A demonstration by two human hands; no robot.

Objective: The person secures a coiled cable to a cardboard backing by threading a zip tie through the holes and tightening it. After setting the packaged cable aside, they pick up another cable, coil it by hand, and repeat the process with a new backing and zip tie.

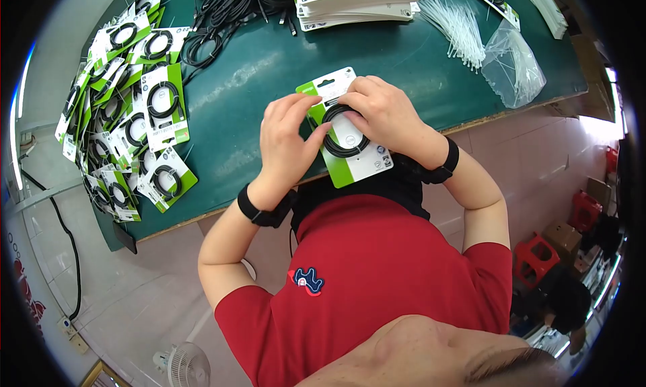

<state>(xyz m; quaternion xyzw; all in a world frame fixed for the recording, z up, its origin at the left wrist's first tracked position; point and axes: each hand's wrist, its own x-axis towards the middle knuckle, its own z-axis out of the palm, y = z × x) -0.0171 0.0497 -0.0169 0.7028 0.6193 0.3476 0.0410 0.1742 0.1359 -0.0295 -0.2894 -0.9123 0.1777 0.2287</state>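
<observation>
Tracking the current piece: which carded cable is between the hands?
The carded cable at upper middle, touched by the right hand; the others lie in a pile at left, except another card at upper right.

open tabletop left of hands, carded cables blocking beyond, card stack ahead

head view: is taken from the left of two head-worn fisheyes | is aimed down | left hand and right hand are framed near | green table is seen from above | edges are bent toward rim
</observation>
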